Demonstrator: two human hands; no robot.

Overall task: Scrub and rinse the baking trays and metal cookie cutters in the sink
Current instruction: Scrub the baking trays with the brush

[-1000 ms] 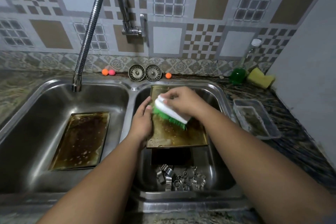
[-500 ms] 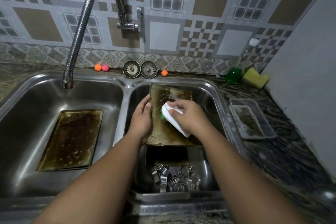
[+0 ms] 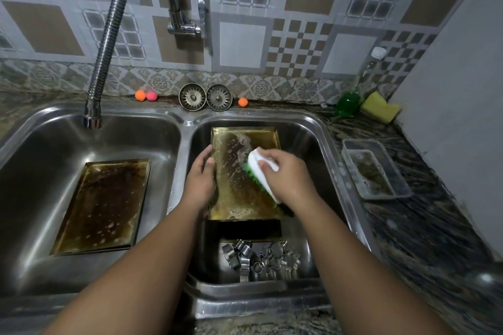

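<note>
A grimy rectangular metal baking tray lies flat in the left basin of the steel double sink. In the right basin, the left hand grips the edge of a second soapy rectangular tray, propped above a heap of metal cookie cutters. The right hand clasps a white, green-bristled scrubbing brush against it.

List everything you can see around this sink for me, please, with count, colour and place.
baking trays: two, brownish, stained; one flat in left basin, one propped in right basin
cookie cutters: several, silver, right basin near edge
scrub brush: one, white, green bristles, on propped tray
faucet: one, chrome, over left basin
strainers: two, metal, back ledge
small balls: three, two orange, one pink, back ledge
soap bottle: one, green liquid, right counter
sponge: one, yellow, beside bottle
plastic container: one, clear, right counter
left hand: holds tray edge
right hand: grips brush
</note>
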